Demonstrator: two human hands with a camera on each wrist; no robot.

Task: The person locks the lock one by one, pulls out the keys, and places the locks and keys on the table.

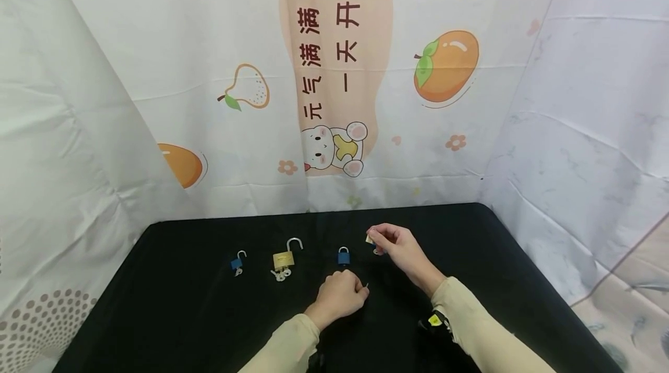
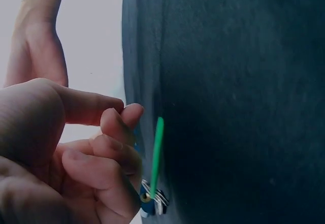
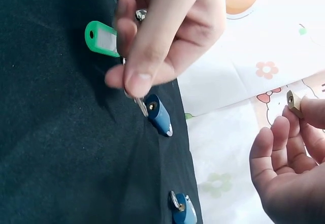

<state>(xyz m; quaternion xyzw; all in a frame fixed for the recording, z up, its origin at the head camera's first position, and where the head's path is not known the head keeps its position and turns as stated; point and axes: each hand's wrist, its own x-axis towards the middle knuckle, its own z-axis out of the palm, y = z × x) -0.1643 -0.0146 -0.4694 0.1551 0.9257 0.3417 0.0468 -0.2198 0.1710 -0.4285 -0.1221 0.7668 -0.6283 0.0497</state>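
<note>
My left hand (image 1: 341, 294) pinches a silver key (image 3: 140, 106) between thumb and forefinger. A green key tag (image 3: 101, 38) hangs beside its fingers, and shows edge-on as a thin green strip in the left wrist view. Up and to the right, my right hand (image 1: 399, 248) holds a small brass padlock (image 3: 295, 104) in its fingertips, keyhole end showing. The padlock's shackle is hidden by the fingers. The key and brass padlock are apart. Just beyond my left hand a blue padlock (image 1: 343, 256) lies on the cloth with its shackle closed.
Left on the black cloth (image 1: 172, 303) lie a brass padlock (image 1: 283, 259) and a smaller blue padlock (image 1: 237, 264), both with shackles open and keys attached. Partly behind my right hand is another blue padlock (image 3: 185, 214) with keys. A printed curtain (image 1: 251, 146) hangs behind the table.
</note>
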